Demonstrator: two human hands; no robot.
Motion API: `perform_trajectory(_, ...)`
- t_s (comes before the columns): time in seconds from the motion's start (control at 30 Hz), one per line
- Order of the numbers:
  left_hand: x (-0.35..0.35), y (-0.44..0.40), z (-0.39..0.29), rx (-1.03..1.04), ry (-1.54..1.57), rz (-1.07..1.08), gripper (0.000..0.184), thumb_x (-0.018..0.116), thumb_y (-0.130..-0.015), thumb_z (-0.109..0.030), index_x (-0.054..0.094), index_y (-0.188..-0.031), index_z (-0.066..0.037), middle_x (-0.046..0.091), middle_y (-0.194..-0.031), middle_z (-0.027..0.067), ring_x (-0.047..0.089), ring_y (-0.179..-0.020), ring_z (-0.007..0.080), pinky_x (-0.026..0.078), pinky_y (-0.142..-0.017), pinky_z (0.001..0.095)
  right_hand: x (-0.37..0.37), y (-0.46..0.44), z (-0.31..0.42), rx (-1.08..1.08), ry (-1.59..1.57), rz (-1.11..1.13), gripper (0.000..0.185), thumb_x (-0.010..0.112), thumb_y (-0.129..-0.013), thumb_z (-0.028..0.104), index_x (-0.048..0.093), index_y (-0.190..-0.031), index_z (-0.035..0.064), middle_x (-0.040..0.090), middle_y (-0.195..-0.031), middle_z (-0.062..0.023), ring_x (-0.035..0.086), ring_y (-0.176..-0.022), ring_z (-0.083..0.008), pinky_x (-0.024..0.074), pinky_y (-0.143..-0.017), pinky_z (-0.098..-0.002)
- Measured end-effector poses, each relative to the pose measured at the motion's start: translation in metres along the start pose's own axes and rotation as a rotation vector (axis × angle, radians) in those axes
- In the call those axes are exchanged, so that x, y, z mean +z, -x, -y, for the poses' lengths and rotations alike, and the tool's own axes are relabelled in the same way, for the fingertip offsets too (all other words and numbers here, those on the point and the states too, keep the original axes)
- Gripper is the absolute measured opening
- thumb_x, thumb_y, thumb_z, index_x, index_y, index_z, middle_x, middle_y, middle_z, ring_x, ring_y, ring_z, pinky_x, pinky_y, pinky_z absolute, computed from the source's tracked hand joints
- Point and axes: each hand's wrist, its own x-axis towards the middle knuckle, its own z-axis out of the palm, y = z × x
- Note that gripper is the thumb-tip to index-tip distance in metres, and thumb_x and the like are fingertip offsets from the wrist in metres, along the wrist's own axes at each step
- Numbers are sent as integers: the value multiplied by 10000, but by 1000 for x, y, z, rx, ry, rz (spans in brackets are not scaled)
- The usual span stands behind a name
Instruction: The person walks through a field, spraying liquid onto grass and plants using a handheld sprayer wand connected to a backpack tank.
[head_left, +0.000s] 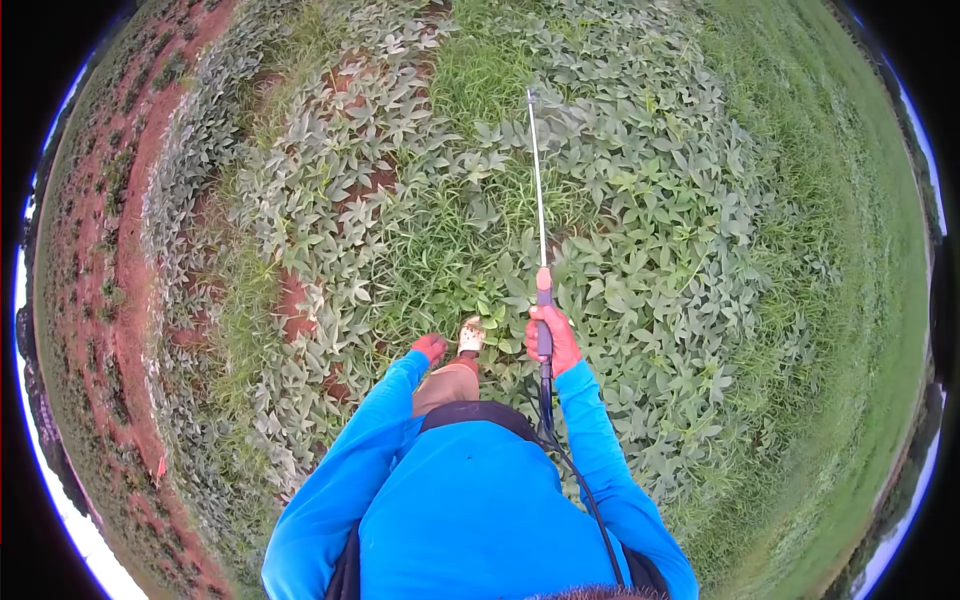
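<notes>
My right hand point(555, 338) is wrapped round the grey handle of a sprayer wand point(541, 200). The wand's thin metal tube points forward over the leaves, with its nozzle tip at the far end and a pinkish collar just ahead of the grip. From the handle a black hose point(590, 495) runs back along my right arm. My left hand point(430, 347) hangs low beside my leg, its fingers curled in, and nothing shows in it. Broad-leaved green plants point(660, 200) lie under the wand and around both hands.
My foot in a light, spotted shoe point(470, 336) stands among grass and leaves. Tall grass point(485, 75) grows between the plants ahead. Bare red soil point(135, 240) runs along the left, with a small orange-red marker point(161, 466). A grassy strip point(850, 250) lies to the right.
</notes>
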Motion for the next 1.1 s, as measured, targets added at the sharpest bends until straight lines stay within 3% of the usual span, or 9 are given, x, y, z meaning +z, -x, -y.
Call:
perform_trajectory(0.1,-17,-19,-22,49,48,-50,289,517,-828,-328,605,-885,-59,590,-673,42,520,-506,123,434,-490,290,17,-32,26,139,-76,158,197,574,-826,254,444,-833,105,424,-615,-10,371,-402,-81,300,-314,-225)
perform_trajectory(0.3,-60,-44,-50,28,76,-101,287,515,-819,-330,606,-871,-63,597,-661,48,530,-502,135,433,-472,291,70,-93,76,352,-176,518,189,523,-861,263,454,-874,87,370,-600,17,314,-411,-59,302,-326,-211)
perform_trajectory(0.43,-79,-61,-47,-21,111,-106,286,517,-810,-343,613,-880,-83,610,-671,52,521,-490,148,427,-464,296,94,-133,109,368,-162,599,204,526,-860,270,454,-884,81,365,-599,20,302,-400,-61,308,-322,-214)
perform_trajectory(0.47,-83,-61,-51,-79,104,-117,286,518,-808,-345,613,-881,-85,611,-673,51,521,-489,149,428,-466,298,98,-142,116,369,-156,596,204,526,-860,270,454,-884,81,365,-599,20,302,-400,-61,308,-322,-214)
perform_trajectory(0.5,-87,-60,-55,-85,143,-84,263,538,-827,-275,577,-956,-49,577,-701,46,491,-465,124,374,-381,258,101,-151,123,358,-141,577,188,522,-859,267,459,-865,90,379,-594,16,313,-403,-67,300,-324,-217)
perform_trajectory(0.73,-93,-70,-65,-95,166,-79,275,502,-857,-304,582,-934,-51,578,-694,37,481,-459,115,373,-381,253,95,-184,154,255,-55,393,221,599,-817,285,480,-791,100,410,-590,2,352,-403,-83,309,-318,-222)
perform_trajectory(0.8,-94,-75,-62,-1,179,-91,280,499,-862,-311,581,-935,-54,580,-699,35,481,-458,115,372,-385,252,85,-190,160,210,-58,320,228,601,-813,292,483,-778,100,412,-585,2,361,-400,-83,310,-315,-219)
perform_trajectory(1.03,-100,-83,-63,-45,198,-99,299,506,-861,-327,578,-959,-54,581,-713,39,480,-457,122,379,-395,260,49,-215,175,174,-150,104,261,658,-765,307,487,-740,112,417,-562,1,353,-368,-85,304,-308,-211)
perform_trajectory(1.1,-104,-76,-70,-70,194,-141,278,542,-812,-353,624,-900,-103,606,-674,29,523,-496,132,435,-476,291,46,-222,179,122,-126,-4,273,669,-759,326,490,-742,120,426,-558,-12,355,-362,-96,303,-303,-218)
